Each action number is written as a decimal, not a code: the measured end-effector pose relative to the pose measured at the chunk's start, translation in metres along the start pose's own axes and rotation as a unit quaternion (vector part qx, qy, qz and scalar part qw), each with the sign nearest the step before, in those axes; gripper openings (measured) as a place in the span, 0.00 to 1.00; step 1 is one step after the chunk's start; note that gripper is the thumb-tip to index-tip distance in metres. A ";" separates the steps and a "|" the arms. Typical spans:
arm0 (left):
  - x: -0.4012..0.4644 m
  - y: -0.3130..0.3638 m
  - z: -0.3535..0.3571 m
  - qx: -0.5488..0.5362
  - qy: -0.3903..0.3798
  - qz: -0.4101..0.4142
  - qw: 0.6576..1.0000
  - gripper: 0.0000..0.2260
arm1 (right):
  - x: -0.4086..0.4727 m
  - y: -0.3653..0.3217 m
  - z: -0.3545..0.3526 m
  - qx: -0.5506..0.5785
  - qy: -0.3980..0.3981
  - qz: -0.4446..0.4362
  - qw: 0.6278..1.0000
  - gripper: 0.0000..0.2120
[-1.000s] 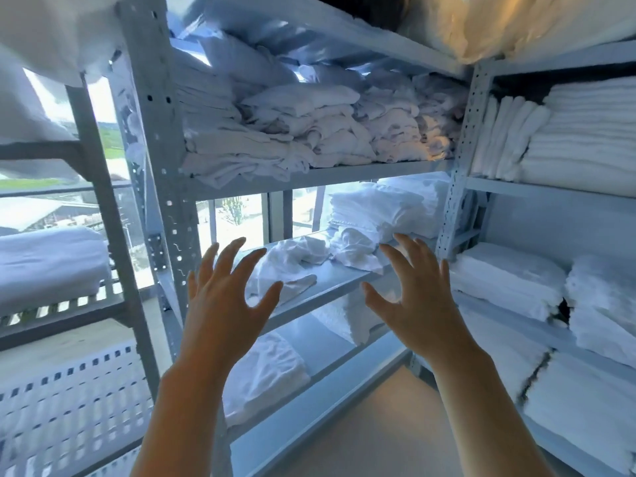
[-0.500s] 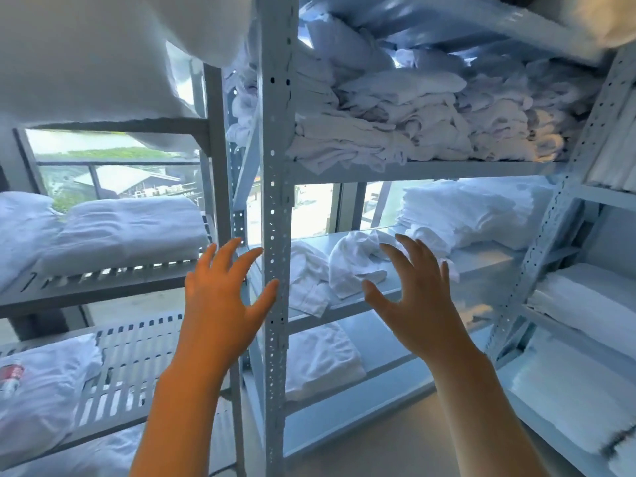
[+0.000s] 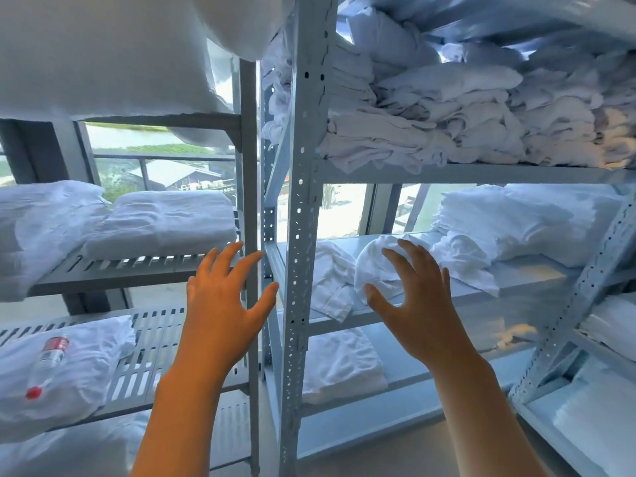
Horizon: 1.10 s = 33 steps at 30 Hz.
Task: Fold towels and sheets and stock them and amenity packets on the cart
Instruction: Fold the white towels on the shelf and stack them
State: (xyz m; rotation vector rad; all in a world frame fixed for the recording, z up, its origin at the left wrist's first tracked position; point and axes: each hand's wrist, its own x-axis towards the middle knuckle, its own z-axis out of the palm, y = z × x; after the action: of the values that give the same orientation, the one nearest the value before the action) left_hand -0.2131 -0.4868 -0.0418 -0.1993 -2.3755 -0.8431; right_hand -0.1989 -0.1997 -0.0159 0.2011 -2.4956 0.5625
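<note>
Towels lie crumpled on middle shelf beside upright post | left hand and right hand raised, fingers spread, nothing held | risk: neighbouring folded stack may be dragged loose if crumpled cloth is pulled out carelessly

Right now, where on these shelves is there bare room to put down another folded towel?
Bare patches: the slatted shelf right of the bagged linen, and the middle shelf in front of the white stack. The top shelf pile is packed full. Both hands, left hand and right hand, hold nothing.
</note>
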 end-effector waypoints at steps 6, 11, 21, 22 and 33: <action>0.012 0.035 0.036 -0.005 0.013 0.016 1.000 0.27 | 0.014 0.048 -0.013 0.009 0.006 -0.009 1.000 0.32; 0.020 0.080 0.076 -0.008 0.011 0.018 1.000 0.30 | 0.025 0.102 -0.035 0.003 0.024 -0.015 1.000 0.33; 0.030 0.169 0.149 -0.002 0.024 0.049 0.999 0.24 | 0.029 0.208 -0.083 0.002 0.028 -0.006 1.000 0.34; 0.030 0.177 0.156 -0.002 0.023 0.051 0.998 0.24 | 0.029 0.219 -0.087 0.004 0.028 -0.003 1.000 0.34; 0.035 0.231 0.216 0.004 0.002 0.084 0.996 0.23 | 0.019 0.300 -0.105 0.028 0.038 0.029 0.998 0.34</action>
State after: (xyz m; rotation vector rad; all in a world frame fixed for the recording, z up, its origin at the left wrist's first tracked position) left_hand -0.2727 -0.1746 -0.0329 -0.3883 -2.3205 -0.7541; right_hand -0.2400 0.1160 -0.0309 0.1267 -2.4211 0.6515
